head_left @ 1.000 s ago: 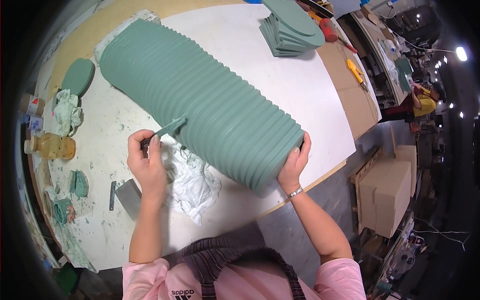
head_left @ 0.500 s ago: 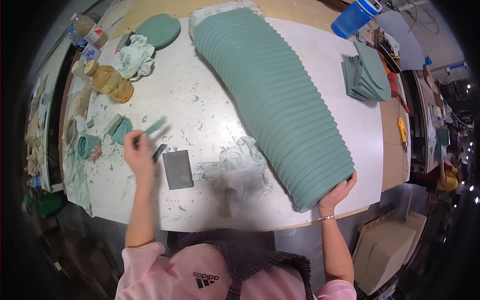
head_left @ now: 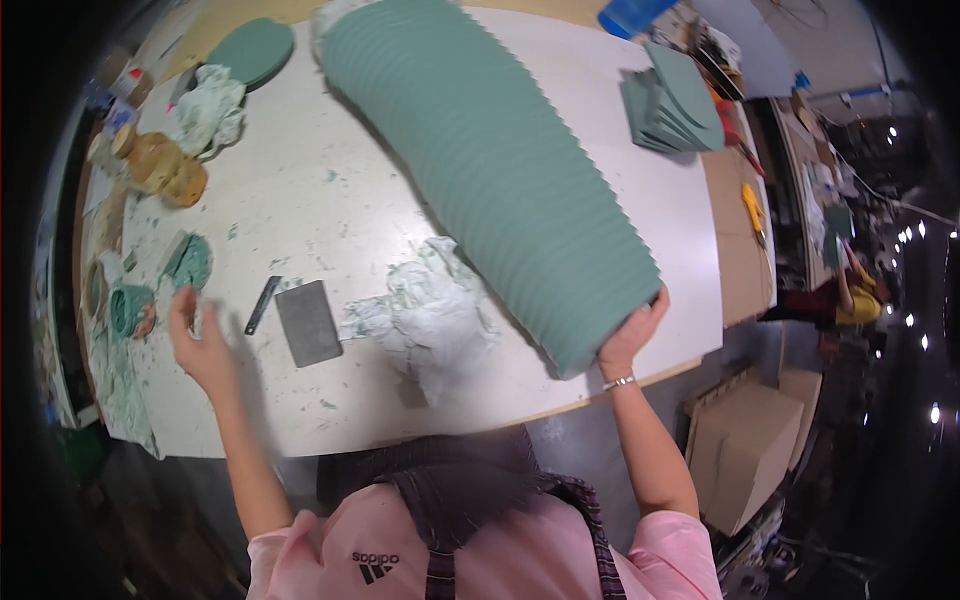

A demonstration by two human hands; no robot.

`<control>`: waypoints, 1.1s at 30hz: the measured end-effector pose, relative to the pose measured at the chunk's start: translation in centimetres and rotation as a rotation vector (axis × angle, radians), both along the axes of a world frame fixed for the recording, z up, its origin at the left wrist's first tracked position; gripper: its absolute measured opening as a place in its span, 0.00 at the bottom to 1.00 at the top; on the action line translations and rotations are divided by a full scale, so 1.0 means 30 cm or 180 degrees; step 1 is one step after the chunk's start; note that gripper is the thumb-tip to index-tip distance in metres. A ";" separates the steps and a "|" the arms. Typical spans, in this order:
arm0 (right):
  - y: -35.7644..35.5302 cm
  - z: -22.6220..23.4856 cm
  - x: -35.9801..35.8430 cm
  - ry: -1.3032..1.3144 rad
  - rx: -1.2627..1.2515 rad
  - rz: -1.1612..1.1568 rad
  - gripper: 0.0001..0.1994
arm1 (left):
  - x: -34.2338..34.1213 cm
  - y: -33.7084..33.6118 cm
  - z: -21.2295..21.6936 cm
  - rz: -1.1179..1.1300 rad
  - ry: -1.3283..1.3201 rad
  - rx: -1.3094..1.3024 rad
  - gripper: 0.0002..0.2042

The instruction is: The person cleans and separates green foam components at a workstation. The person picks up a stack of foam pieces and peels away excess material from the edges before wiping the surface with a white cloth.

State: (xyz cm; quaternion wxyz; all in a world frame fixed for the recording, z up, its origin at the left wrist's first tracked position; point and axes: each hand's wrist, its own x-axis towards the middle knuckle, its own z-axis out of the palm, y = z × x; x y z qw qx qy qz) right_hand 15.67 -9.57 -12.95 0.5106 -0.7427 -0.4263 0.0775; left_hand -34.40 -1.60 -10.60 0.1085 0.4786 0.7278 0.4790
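Note:
A long ribbed form built of many stacked green slabs [head_left: 470, 170] lies slantwise on the table. Its near end is held by my right hand [head_left: 630, 330], the fingers curled round its right edge. On the left, my left hand [head_left: 203, 345] is over the table with thumb and fingers apart, and I see nothing in it. Just beyond its fingertips are a palette smeared with green paste [head_left: 188, 262] and a small tub of green paste [head_left: 130, 311]. A black strip tool [head_left: 262, 305] and a dark grey rectangular block [head_left: 309, 323] lie between my hands, beside crumpled white film [head_left: 435, 320].
Bottles, including an amber one [head_left: 165, 170], and a crumpled cloth [head_left: 208, 110] stand at the left. Green rounded slabs lie far left [head_left: 252, 50] and far right [head_left: 675, 105]. A yellow cutter [head_left: 754, 212] is on the right. Another person [head_left: 862, 285] is in the distance.
My left hand has shifted left toward the paste tub, and the paste-coated spatula no longer shows in it. My right hand stays on the form's near end. The whole view has swung.

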 end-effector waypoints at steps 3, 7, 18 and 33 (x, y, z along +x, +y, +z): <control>-0.007 -0.013 0.016 -0.0179 0.0036 -0.0116 0.26 | 0.397 -0.054 0.106 -0.1854 -0.0055 -0.0369 0.20; -0.008 -0.038 0.003 0.0199 0.0100 -0.0184 0.26 | 0.653 -0.086 0.046 -0.3067 0.1348 -0.0291 0.21; -0.028 -0.035 0.032 0.0064 -0.0160 -0.0018 0.25 | 0.922 0.522 0.305 -0.2351 0.1593 0.0845 0.13; -0.028 0.070 0.063 0.0352 -0.0305 0.0514 0.32 | 1.134 0.589 0.239 -0.2235 0.2376 0.0609 0.08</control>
